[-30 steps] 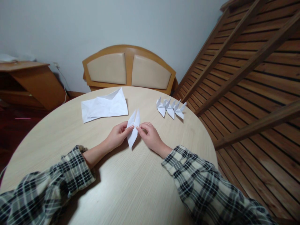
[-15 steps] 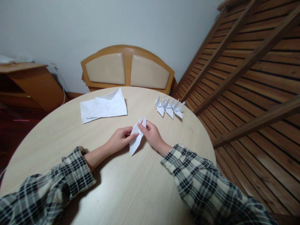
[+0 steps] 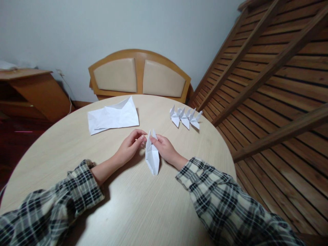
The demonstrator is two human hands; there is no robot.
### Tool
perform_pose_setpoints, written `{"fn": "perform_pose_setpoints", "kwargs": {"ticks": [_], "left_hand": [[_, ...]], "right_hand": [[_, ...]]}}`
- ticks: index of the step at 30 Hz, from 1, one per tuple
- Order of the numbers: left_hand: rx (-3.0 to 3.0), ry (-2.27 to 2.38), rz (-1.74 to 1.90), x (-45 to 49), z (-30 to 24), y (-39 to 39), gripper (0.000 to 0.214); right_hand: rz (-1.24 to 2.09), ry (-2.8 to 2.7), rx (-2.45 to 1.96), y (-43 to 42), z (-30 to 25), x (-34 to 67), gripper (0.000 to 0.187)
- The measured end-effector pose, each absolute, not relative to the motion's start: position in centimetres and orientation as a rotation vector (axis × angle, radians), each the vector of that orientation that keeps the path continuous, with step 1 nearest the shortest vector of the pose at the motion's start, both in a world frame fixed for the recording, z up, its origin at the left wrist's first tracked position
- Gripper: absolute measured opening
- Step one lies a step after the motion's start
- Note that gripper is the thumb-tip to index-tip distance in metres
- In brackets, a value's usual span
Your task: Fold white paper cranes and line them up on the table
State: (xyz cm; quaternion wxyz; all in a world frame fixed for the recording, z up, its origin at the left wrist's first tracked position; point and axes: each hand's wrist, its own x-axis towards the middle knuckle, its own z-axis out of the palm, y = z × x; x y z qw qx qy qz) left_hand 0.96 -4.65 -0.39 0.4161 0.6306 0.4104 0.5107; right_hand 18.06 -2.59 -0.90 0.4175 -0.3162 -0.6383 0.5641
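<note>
A narrow, pointed piece of folded white paper (image 3: 152, 155) lies on the round light-wood table (image 3: 133, 205), its two tips pointing away from me. My left hand (image 3: 130, 147) pinches the paper's far left tip with curled fingers. My right hand (image 3: 164, 148) pinches the far right tip. Both forearms, in plaid sleeves, rest on the table.
A crumpled white sheet (image 3: 112, 116) lies at the far left of the table. Several finished paper cranes (image 3: 186, 118) stand in a row at the far right. A wooden chair (image 3: 139, 77) is behind the table, with slatted wood panels (image 3: 269, 85) on the right.
The folded paper has turned from a slant to point straight away from me, and now shows a wider, opened face. Both hands shifted slightly with it.
</note>
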Motion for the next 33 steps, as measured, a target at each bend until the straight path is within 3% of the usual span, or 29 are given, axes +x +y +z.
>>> {"fn": "perform_pose_setpoints", "kwargs": {"ticks": [33], "left_hand": [[1.619,0.896,1.244,0.34,0.16,-4.53,0.015]], "right_hand": [[1.413,-1.833,-0.748,-2.72,-0.61,18.31,0.045]]}}
